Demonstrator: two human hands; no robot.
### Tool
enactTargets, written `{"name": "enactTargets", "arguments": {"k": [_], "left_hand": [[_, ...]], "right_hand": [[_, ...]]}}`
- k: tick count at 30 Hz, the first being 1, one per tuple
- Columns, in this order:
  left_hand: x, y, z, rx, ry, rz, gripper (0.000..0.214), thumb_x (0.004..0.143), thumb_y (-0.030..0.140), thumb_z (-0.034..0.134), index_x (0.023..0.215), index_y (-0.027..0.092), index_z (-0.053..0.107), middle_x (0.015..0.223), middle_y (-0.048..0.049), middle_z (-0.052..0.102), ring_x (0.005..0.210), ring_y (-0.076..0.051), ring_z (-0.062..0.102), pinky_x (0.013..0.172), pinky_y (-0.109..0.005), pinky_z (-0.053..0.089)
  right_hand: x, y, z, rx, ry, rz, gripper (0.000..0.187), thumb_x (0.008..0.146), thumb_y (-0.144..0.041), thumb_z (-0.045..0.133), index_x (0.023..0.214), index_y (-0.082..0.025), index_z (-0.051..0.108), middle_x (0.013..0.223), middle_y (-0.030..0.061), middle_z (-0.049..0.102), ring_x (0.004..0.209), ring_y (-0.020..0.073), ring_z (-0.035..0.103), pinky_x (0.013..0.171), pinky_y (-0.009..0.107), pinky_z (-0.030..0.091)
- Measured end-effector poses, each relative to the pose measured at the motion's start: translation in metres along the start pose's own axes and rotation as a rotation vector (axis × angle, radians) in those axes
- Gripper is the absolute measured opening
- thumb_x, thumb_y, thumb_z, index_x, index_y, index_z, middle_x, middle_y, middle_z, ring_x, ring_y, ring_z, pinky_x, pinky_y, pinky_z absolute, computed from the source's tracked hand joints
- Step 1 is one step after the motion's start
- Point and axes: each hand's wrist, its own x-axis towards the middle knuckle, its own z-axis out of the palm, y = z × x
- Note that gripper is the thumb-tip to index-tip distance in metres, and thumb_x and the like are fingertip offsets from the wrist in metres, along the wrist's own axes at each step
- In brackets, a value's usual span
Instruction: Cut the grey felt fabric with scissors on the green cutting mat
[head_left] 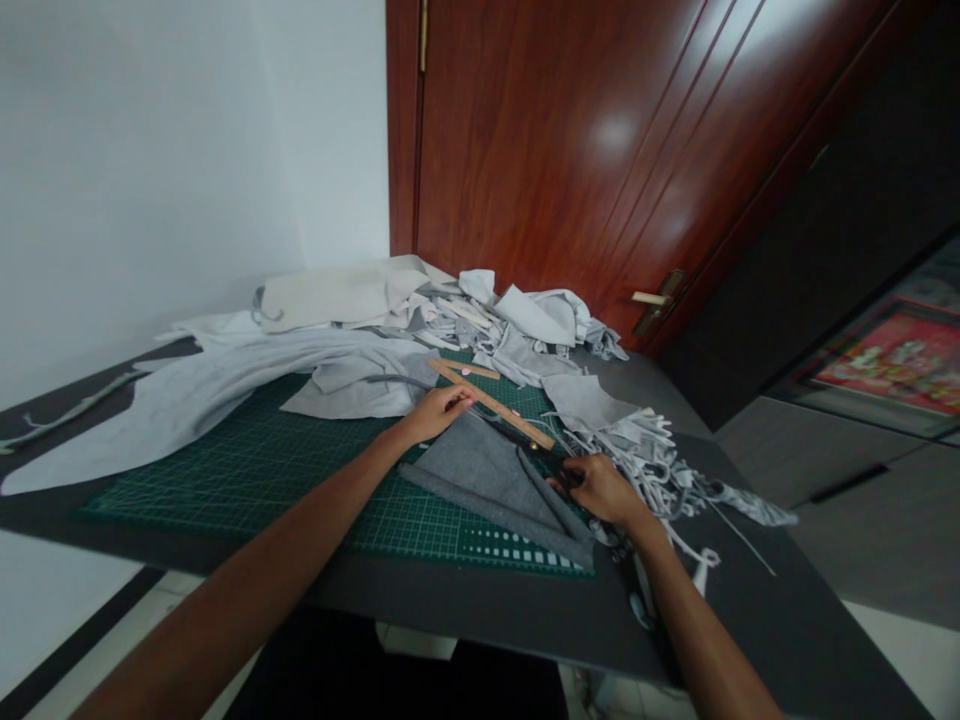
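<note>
My left hand point(433, 413) presses down on a long wooden ruler point(491, 403), which lies slanted across a folded piece of dark grey fabric point(480, 480). My right hand point(600, 490) grips a pair of black-handled scissors point(544, 450) at the ruler's lower end. Their blades point towards my left hand, along the ruler's edge, and are partly hidden by the ruler and fabric. The fabric rests on a green gridded cutting mat point(247, 470).
Pale grey cloth point(202, 395) and heaped offcuts point(480, 320) lie behind and left of the mat, with stringy scraps point(645, 465) to the right. The dark table point(660, 620) ends at a front edge. A wooden door point(570, 130) and white wall stand behind.
</note>
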Motion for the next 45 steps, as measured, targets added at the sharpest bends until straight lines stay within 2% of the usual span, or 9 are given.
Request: {"name": "enactTargets", "arguments": {"k": [8,19,26,37,45], "left_hand": [[-0.001,0.004,0.000,-0.030,-0.042,-0.019,0.029,0.093,0.041,0.050,0.086,0.016,0.062,0.079,-0.0020,0.065,0.073,-0.016,0.060,0.067,-0.025,0.043],[-0.002,0.012,0.002,-0.117,-0.029,-0.061,0.031,0.091,0.047,0.053,0.085,0.017,0.059,0.075,0.0004,0.058,0.069,-0.014,0.054,0.064,-0.024,0.040],[-0.002,0.015,0.001,-0.172,-0.029,-0.088,0.035,0.089,0.050,0.055,0.083,0.016,0.059,0.071,0.0017,0.054,0.066,-0.013,0.051,0.063,-0.024,0.039],[-0.002,0.016,0.000,-0.185,-0.037,-0.088,0.035,0.089,0.050,0.057,0.082,0.016,0.060,0.072,0.0010,0.057,0.067,-0.013,0.052,0.062,-0.024,0.041],[-0.002,0.016,0.001,-0.148,-0.054,-0.069,0.033,0.091,0.046,0.055,0.083,0.015,0.062,0.074,0.0003,0.057,0.069,-0.014,0.053,0.065,-0.025,0.042]], "right_hand": [[0.001,0.002,0.001,-0.001,0.008,0.001,0.037,0.088,-0.044,0.060,0.063,-0.017,0.062,0.056,0.0018,0.059,0.052,0.0142,0.053,0.053,0.026,0.032],[-0.001,0.002,0.000,-0.003,0.003,-0.015,0.037,0.090,-0.044,0.059,0.064,-0.017,0.062,0.056,0.0014,0.059,0.049,0.0132,0.051,0.051,0.025,0.031],[0.000,0.003,0.001,0.030,-0.008,-0.011,0.032,0.085,-0.039,0.063,0.062,-0.018,0.059,0.056,0.0015,0.059,0.051,0.0135,0.051,0.049,0.025,0.030],[0.000,0.001,0.000,-0.001,-0.008,0.001,0.029,0.085,-0.038,0.061,0.064,-0.018,0.058,0.059,0.0025,0.061,0.053,0.0148,0.055,0.051,0.025,0.033],[0.003,0.006,0.003,-0.059,-0.031,0.039,0.015,0.078,-0.022,0.059,0.063,-0.018,0.059,0.059,0.0013,0.060,0.054,0.0138,0.053,0.053,0.024,0.030]]}}
